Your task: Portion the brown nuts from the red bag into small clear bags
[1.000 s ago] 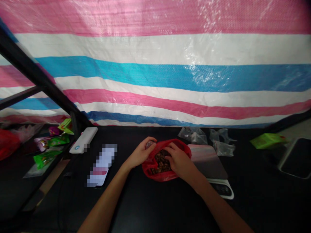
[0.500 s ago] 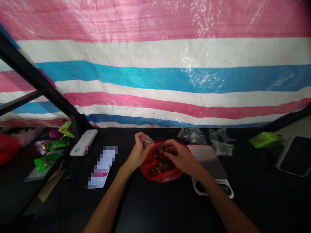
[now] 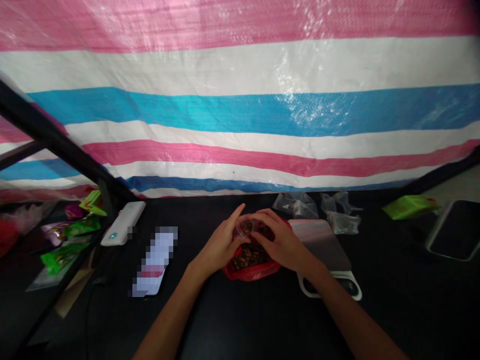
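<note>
My right hand [image 3: 279, 237] pinches a small clear round cup [image 3: 246, 228] with dark brown bits in it. From the left, my left hand [image 3: 221, 245] meets it, one finger stretched upward and the thumb by the cup. A clear plastic bag appears to be in my left hand, mostly hidden by the fingers and the cup. Beneath both hands lies an open red plastic bag [image 3: 255, 274], its rim folded down. Loose brown, dried-looking pieces [image 3: 252, 254] fill it; their kind is unclear.
Right of the red bag stands a white kitchen scale [image 3: 320, 245], partly under my right forearm. Clear plastic bags [image 3: 298, 206] lie behind it. A phone [image 3: 155, 262] and a white power bank [image 3: 123, 223] are at left, beside small colourful packets [image 3: 71, 230]. A green box [image 3: 410, 206] sits far right.
My hands have drawn together, and the small cup has shifted slightly left and up to my left hand. The view has turned a little.
</note>
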{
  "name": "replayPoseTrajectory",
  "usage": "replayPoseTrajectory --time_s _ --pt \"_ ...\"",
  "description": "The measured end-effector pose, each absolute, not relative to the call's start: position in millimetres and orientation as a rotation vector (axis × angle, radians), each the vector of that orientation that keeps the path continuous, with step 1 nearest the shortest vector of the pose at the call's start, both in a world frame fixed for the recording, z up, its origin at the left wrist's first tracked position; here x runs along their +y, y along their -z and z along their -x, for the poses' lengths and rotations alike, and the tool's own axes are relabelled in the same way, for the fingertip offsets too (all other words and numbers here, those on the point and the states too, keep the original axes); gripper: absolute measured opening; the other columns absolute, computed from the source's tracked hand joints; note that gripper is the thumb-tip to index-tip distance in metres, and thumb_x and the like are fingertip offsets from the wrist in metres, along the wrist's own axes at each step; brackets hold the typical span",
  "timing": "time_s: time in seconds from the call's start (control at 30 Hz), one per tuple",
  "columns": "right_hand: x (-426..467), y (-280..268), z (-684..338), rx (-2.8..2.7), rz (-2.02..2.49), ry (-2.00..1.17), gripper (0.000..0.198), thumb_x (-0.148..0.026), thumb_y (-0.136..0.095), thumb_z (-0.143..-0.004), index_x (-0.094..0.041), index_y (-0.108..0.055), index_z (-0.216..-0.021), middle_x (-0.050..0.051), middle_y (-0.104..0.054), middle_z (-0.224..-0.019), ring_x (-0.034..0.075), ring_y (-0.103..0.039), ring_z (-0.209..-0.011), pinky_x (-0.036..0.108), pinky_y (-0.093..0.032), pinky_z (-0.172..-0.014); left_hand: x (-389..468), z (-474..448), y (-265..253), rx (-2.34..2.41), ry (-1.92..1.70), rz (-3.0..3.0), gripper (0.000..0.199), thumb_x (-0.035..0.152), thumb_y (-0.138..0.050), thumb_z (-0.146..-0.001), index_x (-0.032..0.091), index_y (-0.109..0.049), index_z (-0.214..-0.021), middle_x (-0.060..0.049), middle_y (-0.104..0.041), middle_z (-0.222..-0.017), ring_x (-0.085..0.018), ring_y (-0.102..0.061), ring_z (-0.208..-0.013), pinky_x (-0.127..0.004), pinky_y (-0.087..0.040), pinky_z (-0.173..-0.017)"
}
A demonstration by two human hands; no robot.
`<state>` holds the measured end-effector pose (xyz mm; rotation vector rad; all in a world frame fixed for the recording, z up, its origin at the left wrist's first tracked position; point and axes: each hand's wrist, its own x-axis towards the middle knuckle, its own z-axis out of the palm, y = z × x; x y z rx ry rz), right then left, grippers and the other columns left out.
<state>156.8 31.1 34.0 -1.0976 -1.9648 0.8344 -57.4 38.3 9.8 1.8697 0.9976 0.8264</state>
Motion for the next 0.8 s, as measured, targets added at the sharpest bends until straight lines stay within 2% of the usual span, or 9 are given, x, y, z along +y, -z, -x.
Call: replayPoseTrajectory --time_s 0.13,0.23,0.33,0.4,0.47,0.6,0.7,0.8 --pt "27 -34 -155 -2.03 1.029 -0.873 0.048 -0.009 -0.053 -0.095 -0.031 -0.062 -0.136 0.007 -0.055 -0.138 0.02 -0.055 -0.13 0.04 -0.045 -0.114 37 56 -8 0.988 -0.84 -1.94 0.088 0.017 -0.067 -0.09 0.03 -0.02 -0.163 -0.013 -0.05 -0.157 -0.028 -0.048 -0.145 -0.051 -0.034 -0.123" --pt "27 -33 -155 -2.044 1.003 -0.941 0.048 -0.011 -0.05 -0.097 -0.032 -0.059 -0.14 0.007 -0.055 -0.141 0.02 -0.054 -0.132 0.041 -0.043 -0.116 39 59 -6 1.086 -0.922 -1.945 0.085 0.025 -0.079 -0.083 0.027 -0.033 -0.155 -0.013 -0.055 -0.149 -0.029 -0.054 -0.137 -0.049 -0.041 -0.117" --pt "29 -32 -157 -2.012 1.005 -1.002 0.048 -0.014 -0.05 -0.099 -0.032 -0.056 -0.143 0.005 -0.059 -0.134 0.018 -0.058 -0.125 0.038 -0.046 -0.112 42 61 -7 1.18 -0.962 -1.991 0.055 0.031 -0.081 -0.082 0.024 -0.055 -0.129 -0.009 -0.064 -0.126 -0.027 -0.062 -0.118 -0.043 -0.049 -0.104" --pt "29 -30 -157 -1.979 1.021 -1.02 0.047 -0.016 -0.05 -0.1 -0.032 -0.055 -0.143 0.005 -0.059 -0.13 0.018 -0.06 -0.122 0.037 -0.048 -0.11 43 62 -7 1.168 -0.926 -2.044 0.037 0.031 -0.077 -0.086 0.024 -0.061 -0.119 -0.007 -0.066 -0.118 -0.026 -0.062 -0.112 -0.041 -0.049 -0.1" --pt "29 -26 -156 -1.91 1.056 -1.025 0.045 -0.018 -0.054 -0.098 -0.03 -0.053 -0.142 0.005 -0.06 -0.128 0.018 -0.061 -0.119 0.037 -0.05 -0.107 42 61 -7 1.143 -0.9 -2.055 0.035 0.031 -0.073 -0.09 0.025 -0.061 -0.123 -0.008 -0.067 -0.12 -0.026 -0.062 -0.113 -0.042 -0.049 -0.1" --pt "29 -22 -153 -1.781 1.108 -0.98 0.035 -0.023 -0.063 -0.094 -0.026 -0.055 -0.128 0.004 -0.065 -0.115 0.019 -0.066 -0.102 0.035 -0.056 -0.092 40 57 -5 1.129 -0.891 -2.027 0.052 0.032 -0.074 -0.089 0.026 -0.055 -0.137 -0.01 -0.064 -0.133 -0.028 -0.06 -0.12 -0.045 -0.047 -0.106" --pt "30 -25 -154 -1.884 1.071 -0.813 0.027 -0.024 -0.066 -0.093 -0.027 -0.062 -0.12 0.005 -0.064 -0.118 0.02 -0.064 -0.109 0.038 -0.054 -0.098 39 56 -4 1.13 -0.905 -2.018 0.045 0.029 -0.067 -0.094 0.026 -0.055 -0.138 -0.01 -0.063 -0.133 -0.027 -0.059 -0.123 -0.045 -0.046 -0.109" --pt "30 -31 -157 -1.987 1.034 -0.682 0.027 -0.022 -0.056 -0.099 -0.029 -0.064 -0.124 0.007 -0.062 -0.127 0.021 -0.061 -0.119 0.04 -0.051 -0.105 39 56 -4 1.111 -0.929 -2.001 0.041 0.028 -0.064 -0.096 0.026 -0.056 -0.137 -0.01 -0.063 -0.133 -0.026 -0.059 -0.123 -0.045 -0.047 -0.109"
